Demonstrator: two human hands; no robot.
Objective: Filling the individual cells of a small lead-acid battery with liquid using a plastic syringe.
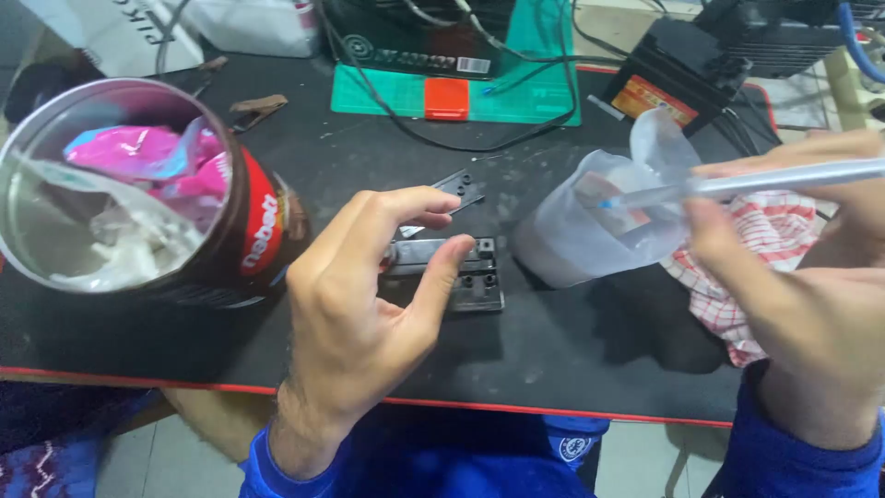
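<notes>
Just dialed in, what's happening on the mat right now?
A person works over a black mat. The left hand rests its fingers on a dark metal part lying flat. The right hand holds a clear syringe-like tube pointing toward a translucent plastic bag. A round tin with wrappers inside stands at left; a red-checked cloth lies at right.

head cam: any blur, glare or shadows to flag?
Head view: right hand and its clear syringe are soft with motion blur; left hand is sharper; soft shadows on the black mat; mild glare inside the tin; edges bow slightly.
</notes>
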